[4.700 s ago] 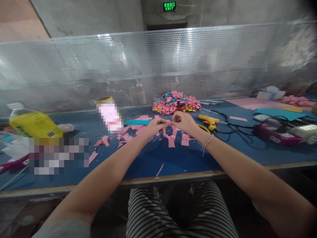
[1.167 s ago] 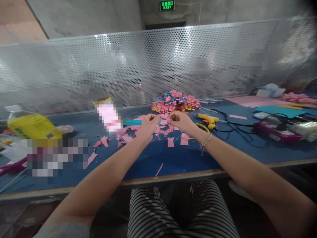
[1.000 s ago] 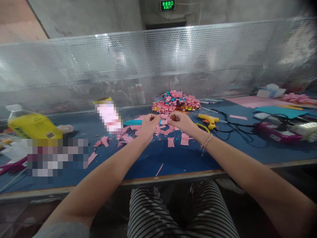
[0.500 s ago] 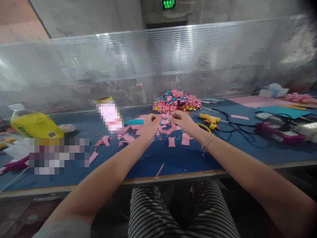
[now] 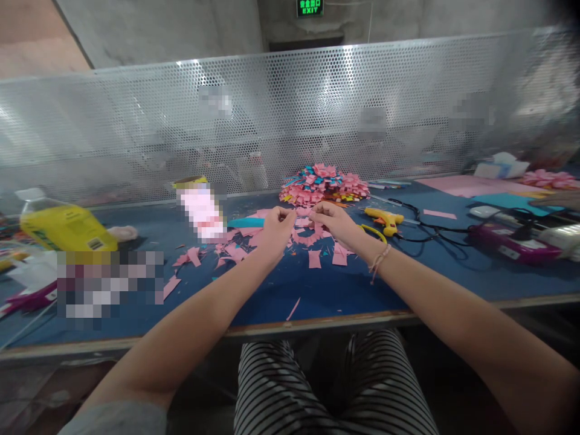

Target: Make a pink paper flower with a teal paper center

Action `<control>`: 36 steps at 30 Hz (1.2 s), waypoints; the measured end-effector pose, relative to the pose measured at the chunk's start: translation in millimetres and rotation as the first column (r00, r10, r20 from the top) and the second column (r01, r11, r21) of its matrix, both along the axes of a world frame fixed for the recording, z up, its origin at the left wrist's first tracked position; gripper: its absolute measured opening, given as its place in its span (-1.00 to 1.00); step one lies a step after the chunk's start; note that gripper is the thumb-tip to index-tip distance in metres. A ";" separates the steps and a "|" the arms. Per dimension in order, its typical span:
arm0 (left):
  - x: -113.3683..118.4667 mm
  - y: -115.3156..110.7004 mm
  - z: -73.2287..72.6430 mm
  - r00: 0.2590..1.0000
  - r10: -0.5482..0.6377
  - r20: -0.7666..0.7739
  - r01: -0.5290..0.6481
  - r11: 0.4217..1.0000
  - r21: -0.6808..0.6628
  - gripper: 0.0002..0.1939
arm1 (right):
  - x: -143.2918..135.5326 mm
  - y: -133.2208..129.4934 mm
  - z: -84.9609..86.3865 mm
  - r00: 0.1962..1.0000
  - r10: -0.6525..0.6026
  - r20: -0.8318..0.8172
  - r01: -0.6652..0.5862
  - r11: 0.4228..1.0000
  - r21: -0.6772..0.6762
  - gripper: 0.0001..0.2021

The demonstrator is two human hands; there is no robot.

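My left hand [image 5: 278, 228] is closed in a pinch over the middle of the blue table. Facing it, a short gap away, my right hand [image 5: 334, 221] pinches too. A small piece of pink paper [image 5: 302, 212] shows between the two sets of fingertips, and both seem to hold it. Below my hands lies a fringed, curved pink paper strip [image 5: 306, 238]. Loose pink paper pieces [image 5: 314, 259] are scattered around it, with a blue paper strip [image 5: 245, 223] left of my left hand. Behind my hands sits a heap of pink and blue paper flowers [image 5: 322, 181].
A yellow glue gun [image 5: 385, 220] with black cables lies at right, near a purple power strip [image 5: 514, 241]. A yellow-labelled bottle [image 5: 67, 226] stands left. A perforated metal screen [image 5: 290, 115] closes off the back. Another person's hand [image 5: 559, 200] reaches in at the right edge.
My hands stay almost in place, the fingertips shifting only slightly around the pink paper. Another person's hand has come into view at the right edge, over the blue paper.
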State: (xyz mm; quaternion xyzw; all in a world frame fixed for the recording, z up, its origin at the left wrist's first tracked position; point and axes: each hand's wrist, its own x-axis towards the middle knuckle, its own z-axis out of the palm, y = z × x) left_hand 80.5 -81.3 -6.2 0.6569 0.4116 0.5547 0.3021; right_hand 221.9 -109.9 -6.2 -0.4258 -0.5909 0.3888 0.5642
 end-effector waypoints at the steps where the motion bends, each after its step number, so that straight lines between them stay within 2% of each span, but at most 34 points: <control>1: 0.3 -0.4 0.4 1.000 -0.002 -0.005 0.002 1.000 0.004 -0.87 | -0.5 -0.8 0.9 1.000 0.005 -0.020 -0.006 1.000 -0.014 -0.84; 4: 0.9 -2.2 1.9 1.000 -0.003 -0.014 0.003 1.000 0.009 -0.87 | -0.7 -1.5 2.3 0.999 -0.002 -0.033 0.001 1.000 -0.022 -0.86; 12: 0.8 -4.9 4.6 1.000 0.001 -0.024 -0.002 1.000 -0.017 -0.87 | 8.4 7.2 -3.4 0.994 -0.093 0.066 0.085 0.990 0.114 -0.90; 28: 0.7 -6.4 8.7 0.999 0.010 -0.052 -0.010 1.000 0.003 -0.88 | 7.9 4.1 -1.2 0.991 -0.086 0.102 0.076 0.992 0.097 -0.87; 36: 2.4 -8.6 10.1 0.998 -0.001 -0.058 0.002 1.000 0.010 -0.88 | 8.6 3.2 0.5 0.982 -0.126 0.141 0.111 0.988 0.107 -0.88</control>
